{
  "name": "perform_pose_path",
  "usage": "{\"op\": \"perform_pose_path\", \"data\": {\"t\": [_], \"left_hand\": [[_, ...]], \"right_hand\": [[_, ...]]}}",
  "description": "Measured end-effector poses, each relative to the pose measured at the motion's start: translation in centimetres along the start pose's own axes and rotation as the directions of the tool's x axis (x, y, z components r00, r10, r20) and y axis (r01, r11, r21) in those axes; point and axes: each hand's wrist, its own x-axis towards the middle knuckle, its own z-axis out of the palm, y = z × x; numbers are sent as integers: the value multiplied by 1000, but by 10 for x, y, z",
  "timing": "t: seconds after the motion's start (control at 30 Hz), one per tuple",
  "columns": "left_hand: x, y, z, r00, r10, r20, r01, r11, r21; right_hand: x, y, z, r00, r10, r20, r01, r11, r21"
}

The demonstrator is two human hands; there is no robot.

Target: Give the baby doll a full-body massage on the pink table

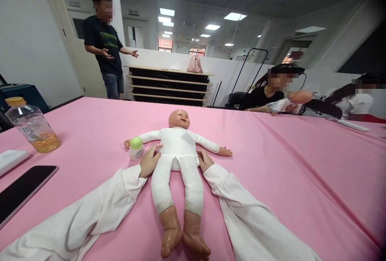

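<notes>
A baby doll (178,144) with a white cloth body lies face up on a pink table, its bare brown feet toward me. My left hand (150,160) rests against one side of its waist, fingers stretched out and touching the cloth. Against the opposite hip lies my right hand (205,160), its fingers loosely extended and their tips partly hidden by the doll's side. Neither hand is wrapped around the doll. Just beyond my left hand stands a small white bottle (136,151) with a green cap, close to one of the doll's hands.
On the left are a drink bottle (37,128), a black phone (25,190) and a white device (12,160). A person (104,48) stands behind the table with hands out. At right, another person (259,96) holds a doll. Shelves (169,86) stand behind.
</notes>
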Motion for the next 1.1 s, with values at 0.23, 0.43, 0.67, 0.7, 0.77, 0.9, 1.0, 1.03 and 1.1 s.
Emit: {"op": "perform_pose_path", "data": {"t": [0.23,0.43,0.67,0.7,0.77,0.9,1.0,1.03,1.1], "left_hand": [[0,1,0,1000,-11,-5,11,1000,-7],[0,3,-1,1000,-21,-6,21,1000,1],[0,2,0,1000,-16,7,16,1000,4],[0,2,0,1000,-16,9,16,1000,1],[0,2,-1,1000,-20,12,20,1000,-3],[-1,4,-2,1000,-27,15,27,1000,-6],[-1,5,-2,1000,-22,17,22,1000,1],[-1,5,-2,1000,-21,19,21,1000,4],[-1,5,-2,999,-23,26,23,1000,8]], "right_hand": [[18,-7,9,995,24,96,-32,996,88],[30,-16,9,987,78,140,-102,979,174],[38,-27,7,971,164,176,-211,931,298],[38,-29,6,967,175,184,-227,921,317],[39,-33,3,960,192,202,-255,899,356],[40,-40,-4,943,215,253,-309,847,432],[38,-43,-10,931,221,289,-342,804,487],[37,-44,-12,928,221,299,-351,789,504],[34,-46,-16,923,221,315,-365,763,534]]}}
